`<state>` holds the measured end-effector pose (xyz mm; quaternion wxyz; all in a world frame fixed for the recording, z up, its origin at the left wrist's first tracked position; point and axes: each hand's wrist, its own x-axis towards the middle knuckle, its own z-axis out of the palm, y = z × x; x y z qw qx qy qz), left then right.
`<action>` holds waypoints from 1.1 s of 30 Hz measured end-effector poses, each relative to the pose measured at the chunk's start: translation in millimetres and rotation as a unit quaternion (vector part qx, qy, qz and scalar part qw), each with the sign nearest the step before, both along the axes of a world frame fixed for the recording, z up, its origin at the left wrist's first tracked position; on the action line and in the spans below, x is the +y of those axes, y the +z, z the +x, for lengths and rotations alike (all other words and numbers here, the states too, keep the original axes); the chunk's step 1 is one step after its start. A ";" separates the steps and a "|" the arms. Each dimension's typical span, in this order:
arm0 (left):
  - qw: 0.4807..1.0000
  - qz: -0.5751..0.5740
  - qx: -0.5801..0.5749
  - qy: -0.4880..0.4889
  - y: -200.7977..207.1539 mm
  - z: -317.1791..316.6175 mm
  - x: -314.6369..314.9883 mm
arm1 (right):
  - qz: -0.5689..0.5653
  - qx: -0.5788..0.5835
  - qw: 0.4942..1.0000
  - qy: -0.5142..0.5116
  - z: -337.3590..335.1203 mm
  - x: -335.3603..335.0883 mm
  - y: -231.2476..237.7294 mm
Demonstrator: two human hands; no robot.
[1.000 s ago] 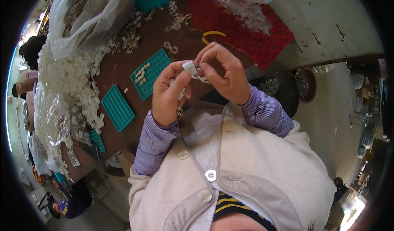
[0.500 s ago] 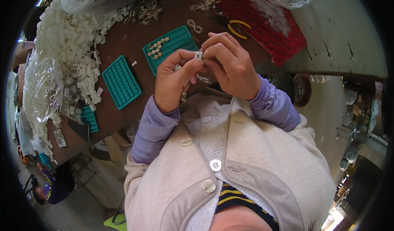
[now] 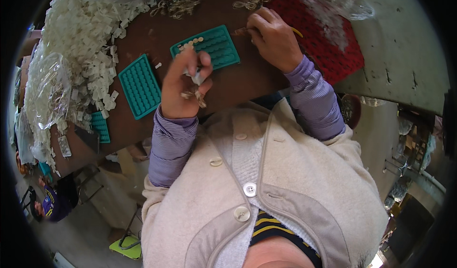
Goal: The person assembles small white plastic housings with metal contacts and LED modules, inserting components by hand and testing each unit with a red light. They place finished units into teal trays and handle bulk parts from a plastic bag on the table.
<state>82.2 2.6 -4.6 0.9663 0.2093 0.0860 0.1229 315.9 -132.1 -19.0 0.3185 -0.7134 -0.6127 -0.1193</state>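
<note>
My left hand (image 3: 180, 85), raised over the table's near side, is closed around a small white plastic piece (image 3: 196, 77) and a bundle of thin beige cord (image 3: 195, 97) that hangs below the fingers. It is somewhat blurred. My right hand (image 3: 273, 39) reaches past the tray's right side, its fingers curled together at a small blurred brownish cord bundle (image 3: 241, 31). Behind the left hand lies a teal ridged tray (image 3: 216, 47) with several small round beige discs (image 3: 193, 41) at its left end. A yellow-handled pair of pliers (image 3: 297, 32) is mostly hidden by the right hand.
White plastic pieces (image 3: 81, 44) pile up on the left, partly under clear bags. A second teal tray (image 3: 139, 87) and a small white part (image 3: 158, 65) lie nearer. Cord bundles (image 3: 178, 4) lie at the back. Red patterned cloth (image 3: 340, 58) covers the right. A person (image 3: 54, 204) sits lower left.
My hands were together at the small white piece. They have parted: the left drew back to the left with the piece and cord, the right moved away to the loose cord bundle.
</note>
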 end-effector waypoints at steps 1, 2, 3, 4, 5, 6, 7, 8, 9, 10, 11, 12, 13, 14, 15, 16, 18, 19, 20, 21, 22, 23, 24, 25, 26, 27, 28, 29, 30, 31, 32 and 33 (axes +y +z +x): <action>0.990 0.126 0.066 0.021 0.6 3.9 -5.9 | 0.003 0.031 0.999 -0.015 -2.6 -5.3 3.9; 0.971 0.227 0.055 0.041 2.7 8.0 -9.9 | 0.016 0.059 0.998 -0.004 -6.4 -11.0 8.5; 0.889 0.420 0.137 0.117 3.2 13.5 -25.0 | 0.022 0.092 0.996 0.003 -11.7 -17.9 13.6; 0.757 0.589 0.211 0.189 5.1 18.5 -38.4 | 0.028 0.125 0.992 0.010 -18.6 -24.4 18.9; 0.666 0.676 0.171 0.265 8.1 25.0 -42.9 | 0.025 0.158 0.987 0.026 -26.8 -28.9 23.5; 0.650 0.696 0.158 0.263 12.9 25.7 -46.4 | 0.023 0.190 0.981 0.043 -35.6 -32.6 28.1; 0.632 0.715 0.145 0.261 17.4 25.3 -48.5 | 0.022 0.222 0.973 0.060 -42.8 -35.5 33.0; 0.616 0.732 0.139 0.256 21.4 23.8 -49.5 | 0.004 0.262 0.962 0.074 -48.3 -38.7 38.3; 0.624 0.728 0.121 0.256 24.9 21.6 -47.9 | -0.015 0.301 0.949 0.089 -52.7 -41.9 43.4; 0.634 0.722 0.110 0.255 28.1 18.9 -44.6 | -0.034 0.339 0.934 0.104 -54.5 -44.0 48.5; 0.644 0.715 0.099 0.254 30.1 16.1 -42.8 | -0.039 0.281 0.954 0.102 -53.9 -46.3 53.7; 0.690 0.670 0.136 0.236 31.6 12.5 -43.8 | -0.043 0.221 0.969 0.100 -52.6 -48.8 58.7; 0.733 0.621 0.173 0.217 33.0 8.2 -45.9 | -0.044 0.163 0.981 0.093 -52.4 -49.5 62.3; 0.769 0.569 0.216 0.196 34.5 4.7 -47.9 | -0.010 0.111 0.989 0.097 -54.1 -47.2 64.0; 0.797 0.529 0.211 0.200 35.6 2.8 -50.3 | 0.027 0.060 0.993 0.095 -56.0 -43.6 65.0; 0.821 0.489 0.212 0.202 36.4 2.2 -53.4 | 0.055 0.008 0.994 0.093 -58.1 -40.0 66.0; 0.848 0.445 0.214 0.194 39.1 0.7 -55.8 | 0.082 -0.013 0.992 0.099 -64.9 -33.4 67.1; 0.850 0.442 0.217 0.186 40.6 -0.4 -55.8 | 0.087 -0.023 0.991 0.104 -69.6 -28.9 67.3; 0.852 0.439 0.222 0.180 42.9 -2.9 -53.4 | 0.090 -0.028 0.990 0.105 -73.1 -23.8 68.0; 0.862 0.426 0.228 0.155 45.4 -7.0 -49.9 | 0.089 -0.032 0.990 0.106 -75.9 -20.1 69.3; 0.861 0.437 0.219 0.142 47.5 -11.0 -44.9 | 0.093 -0.033 0.990 0.105 -79.0 -15.6 69.7; 0.860 0.446 0.213 0.125 48.9 -14.8 -39.6 | 0.085 -0.026 0.988 0.127 -81.8 -12.7 69.8; 0.859 0.454 0.214 0.101 49.7 -18.2 -32.6 | 0.074 -0.004 0.988 0.138 -84.6 -9.0 68.7; 0.849 0.473 0.225 0.069 50.3 -23.0 -23.4 | 0.061 0.017 0.987 0.145 -86.7 -6.2 66.6; 0.820 0.522 0.218 0.081 49.7 -26.4 -12.5 | 0.035 0.038 0.987 0.152 -87.8 -5.2 64.1; 0.788 0.570 0.218 0.087 48.0 -28.4 1.2 | 0.024 0.057 0.987 0.145 -88.4 -5.0 60.9; 0.752 0.616 0.216 0.092 45.6 -30.1 18.2 | 0.004 0.076 0.988 0.137 -87.8 -5.5 57.7; 0.667 0.697 0.223 0.139 42.9 -31.1 45.1 | -0.009 0.098 0.987 0.128 -87.5 -5.8 53.8; 0.525 0.778 0.262 0.223 38.5 -30.9 73.2 | -0.002 0.102 0.987 0.128 -87.5 -4.6 49.4; 0.399 0.821 0.335 0.234 34.4 -30.6 108.2 | 0.012 0.108 0.986 0.126 -87.9 -4.1 45.3; 0.313 0.834 0.389 0.236 28.0 -32.5 139.1 | 0.025 0.113 0.986 0.116 -88.2 -4.5 42.1; 0.240 0.838 0.427 0.240 18.2 -30.7 167.3 | 0.052 0.115 0.984 0.123 -89.6 -4.1 38.9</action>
